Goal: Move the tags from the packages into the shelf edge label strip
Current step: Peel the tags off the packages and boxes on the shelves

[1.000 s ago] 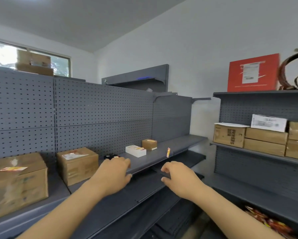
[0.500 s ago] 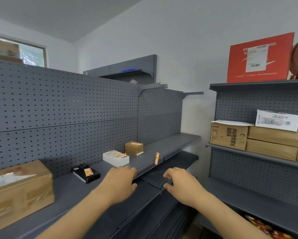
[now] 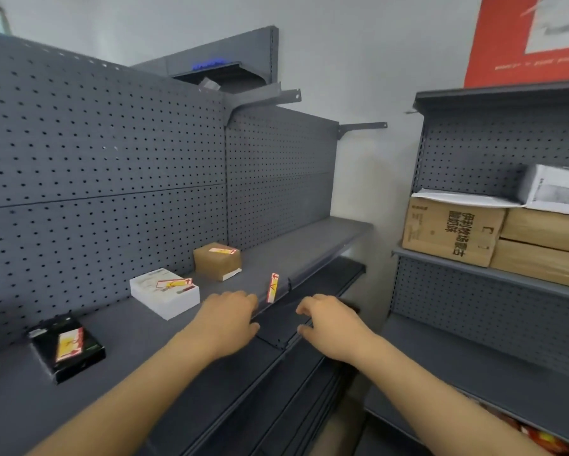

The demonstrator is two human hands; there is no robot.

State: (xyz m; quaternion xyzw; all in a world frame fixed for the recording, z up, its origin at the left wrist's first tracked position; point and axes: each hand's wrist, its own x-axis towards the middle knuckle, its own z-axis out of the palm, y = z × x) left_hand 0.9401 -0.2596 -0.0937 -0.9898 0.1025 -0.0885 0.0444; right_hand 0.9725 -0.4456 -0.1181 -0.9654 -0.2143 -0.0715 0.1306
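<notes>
Grey metal runs everywhere: our left hand (image 3: 225, 319) rests on the front edge of the shelf (image 3: 296, 248), fingers curled together over the lip and holding nothing; our right hand (image 3: 331, 324) hovers just off that edge, fingers loosely apart and empty. One red-and-yellow tag (image 3: 272, 287) already stands in the label strip (image 3: 312, 274), just beyond the left fingertips, its long axis upright. Back from the edge, three packages carry tags lying flat: the white box (image 3: 164, 292), the brown box (image 3: 217, 261) behind it, and the black box (image 3: 67, 352) further left. The white box's tag (image 3: 174, 284) lies nearest, left of our left hand, so that hand suits it. Nothing blocks the reach, though blur may hide details.
</notes>
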